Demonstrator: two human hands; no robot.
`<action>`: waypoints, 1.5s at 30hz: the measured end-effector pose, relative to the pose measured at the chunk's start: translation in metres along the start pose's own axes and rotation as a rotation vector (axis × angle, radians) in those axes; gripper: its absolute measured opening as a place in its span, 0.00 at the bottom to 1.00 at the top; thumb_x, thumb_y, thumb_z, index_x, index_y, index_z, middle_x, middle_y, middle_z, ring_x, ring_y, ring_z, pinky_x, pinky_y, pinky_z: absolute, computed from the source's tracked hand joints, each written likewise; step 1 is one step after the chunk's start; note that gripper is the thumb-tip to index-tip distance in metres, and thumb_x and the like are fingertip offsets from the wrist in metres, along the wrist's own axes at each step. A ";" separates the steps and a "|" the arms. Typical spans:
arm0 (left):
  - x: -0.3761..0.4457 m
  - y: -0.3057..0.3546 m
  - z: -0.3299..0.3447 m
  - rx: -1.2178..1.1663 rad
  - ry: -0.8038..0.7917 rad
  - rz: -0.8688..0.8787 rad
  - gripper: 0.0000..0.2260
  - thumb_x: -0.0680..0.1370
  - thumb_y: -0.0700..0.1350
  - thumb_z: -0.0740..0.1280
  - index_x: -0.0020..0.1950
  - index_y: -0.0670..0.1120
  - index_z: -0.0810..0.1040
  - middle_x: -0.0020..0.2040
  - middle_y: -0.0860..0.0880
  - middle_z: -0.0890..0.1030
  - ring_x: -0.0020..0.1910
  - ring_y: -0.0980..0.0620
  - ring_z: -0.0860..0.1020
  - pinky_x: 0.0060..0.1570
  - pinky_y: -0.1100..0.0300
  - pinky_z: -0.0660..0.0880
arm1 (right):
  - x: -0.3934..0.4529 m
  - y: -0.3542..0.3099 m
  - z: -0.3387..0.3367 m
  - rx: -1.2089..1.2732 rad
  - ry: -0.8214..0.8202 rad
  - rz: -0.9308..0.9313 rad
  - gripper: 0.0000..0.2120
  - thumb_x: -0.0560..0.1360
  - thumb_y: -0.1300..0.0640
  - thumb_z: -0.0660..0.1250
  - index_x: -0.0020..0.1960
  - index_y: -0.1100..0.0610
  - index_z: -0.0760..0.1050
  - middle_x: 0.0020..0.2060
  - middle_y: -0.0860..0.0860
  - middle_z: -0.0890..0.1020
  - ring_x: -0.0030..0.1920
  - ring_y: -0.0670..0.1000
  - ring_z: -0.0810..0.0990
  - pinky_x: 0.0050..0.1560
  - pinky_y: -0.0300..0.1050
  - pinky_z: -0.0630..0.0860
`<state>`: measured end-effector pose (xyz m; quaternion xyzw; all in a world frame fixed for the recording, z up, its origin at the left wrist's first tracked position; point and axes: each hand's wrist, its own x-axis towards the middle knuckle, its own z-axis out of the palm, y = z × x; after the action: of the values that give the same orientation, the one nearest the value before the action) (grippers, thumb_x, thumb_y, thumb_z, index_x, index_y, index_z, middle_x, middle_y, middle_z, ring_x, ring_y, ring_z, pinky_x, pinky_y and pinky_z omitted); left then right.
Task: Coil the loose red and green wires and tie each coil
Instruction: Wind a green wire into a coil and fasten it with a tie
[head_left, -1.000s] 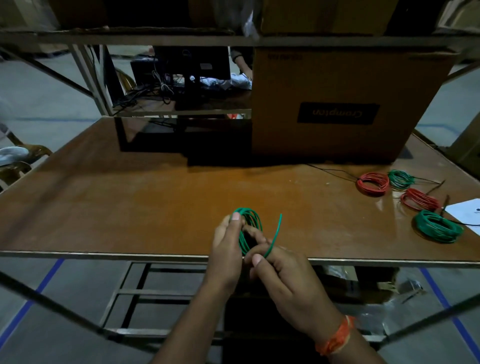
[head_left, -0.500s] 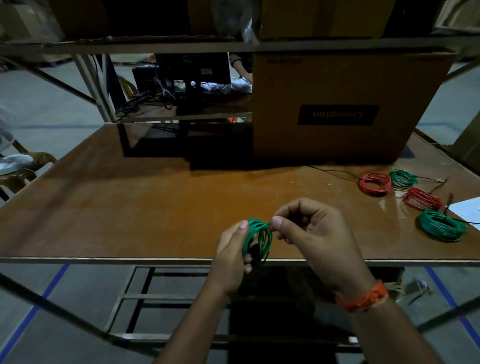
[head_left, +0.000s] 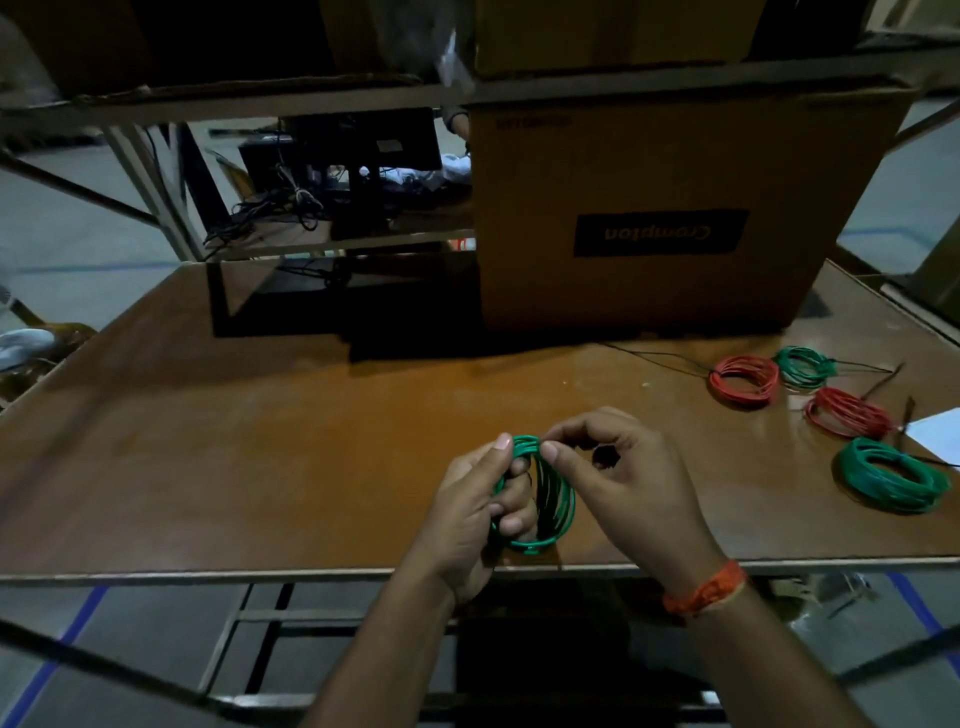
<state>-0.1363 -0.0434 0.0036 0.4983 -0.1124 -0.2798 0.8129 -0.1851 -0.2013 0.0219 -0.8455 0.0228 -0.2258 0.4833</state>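
Note:
A green wire coil (head_left: 557, 506) stands upright over the near edge of the brown table (head_left: 260, 441). My left hand (head_left: 475, 512) grips its left side, thumb on top and fingers through the loop. My right hand (head_left: 618, 478) pinches the top of the coil between thumb and forefinger. On the right of the table lie two red coils (head_left: 745, 379) (head_left: 847, 413) and two green coils (head_left: 804, 366) (head_left: 891, 475).
A large cardboard box (head_left: 675, 208) stands at the back of the table. Thin black ties (head_left: 878, 384) lie among the coils, and a white sheet (head_left: 940, 431) sits at the right edge. A metal shelf (head_left: 260, 93) runs overhead.
The loose green end that stuck out a second ago is now wound in. My right hand rose from below the coil to its top. The coil has grown rounder and fuller.

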 end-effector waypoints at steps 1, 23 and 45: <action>0.009 0.000 0.005 -0.005 -0.007 -0.016 0.15 0.85 0.51 0.57 0.45 0.43 0.68 0.27 0.51 0.59 0.22 0.56 0.60 0.26 0.61 0.57 | 0.006 0.006 -0.004 0.045 0.004 0.025 0.06 0.76 0.57 0.74 0.44 0.45 0.83 0.44 0.42 0.82 0.49 0.44 0.81 0.46 0.50 0.80; 0.171 -0.044 0.058 0.573 0.360 0.157 0.14 0.81 0.52 0.67 0.43 0.42 0.75 0.32 0.50 0.79 0.31 0.53 0.77 0.35 0.58 0.73 | 0.105 0.133 -0.033 0.205 0.227 0.109 0.12 0.78 0.62 0.72 0.59 0.53 0.84 0.44 0.45 0.84 0.49 0.42 0.83 0.50 0.39 0.81; 0.187 -0.016 0.000 0.540 0.109 0.140 0.07 0.83 0.45 0.66 0.46 0.47 0.74 0.35 0.51 0.81 0.30 0.57 0.73 0.33 0.62 0.69 | 0.109 0.108 0.018 0.081 0.278 0.147 0.12 0.77 0.61 0.73 0.60 0.53 0.84 0.47 0.43 0.85 0.50 0.39 0.83 0.50 0.32 0.78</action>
<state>0.0115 -0.1552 -0.0284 0.7022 -0.1733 -0.1556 0.6728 -0.0611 -0.2720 -0.0358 -0.7820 0.1421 -0.3057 0.5243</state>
